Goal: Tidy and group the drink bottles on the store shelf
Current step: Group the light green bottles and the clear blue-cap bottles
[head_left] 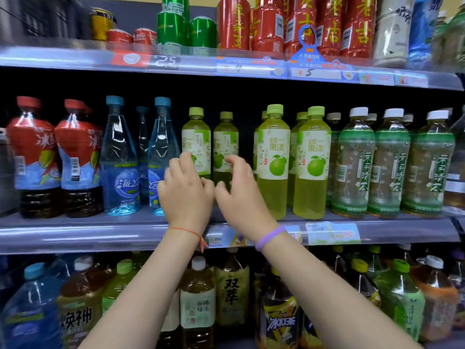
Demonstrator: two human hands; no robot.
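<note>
I had both hands, left [185,190] and right [241,195], loosely open before two set-back pomelo bottles [225,147]; full, rigid, probably slick, best gripped mid-label.

Both hands raised at the middle shelf [75,233], left hand [185,190] and right hand [242,195] side by side, fingers loosely curled, seemingly gripping nothing. Just behind them, two set-back pale-green bottles [226,147]. Blue water bottles [119,159] leftward, front-row green pomelo drinks [274,159] rightward, jasmine tea bottles [352,162] beyond.
</note>
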